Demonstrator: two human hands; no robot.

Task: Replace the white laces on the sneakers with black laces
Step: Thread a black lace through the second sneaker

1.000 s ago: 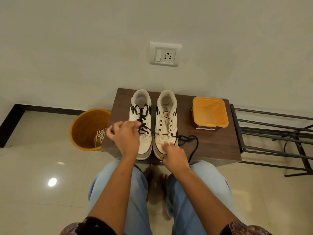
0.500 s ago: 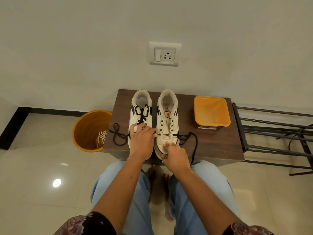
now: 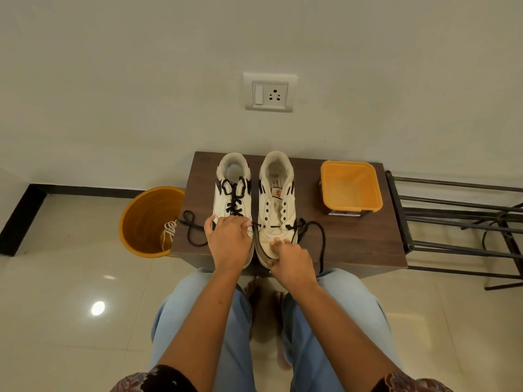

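Orange bin (image 3: 147,219) with white laces (image 3: 169,232) inside, black lace (image 3: 192,230) looped on table (image 3: 362,244), my left hand (image 3: 230,241) curled on laced shoe (image 3: 233,193), pinching lace, my right hand (image 3: 288,260) gripping toe of 2nd shoe (image 3: 276,205), tub (image 3: 351,186).

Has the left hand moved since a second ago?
Yes. The left hand has come in from the table's left edge to the toe of the left sneaker, closer to the right sneaker, leaving a black lace end on the table.
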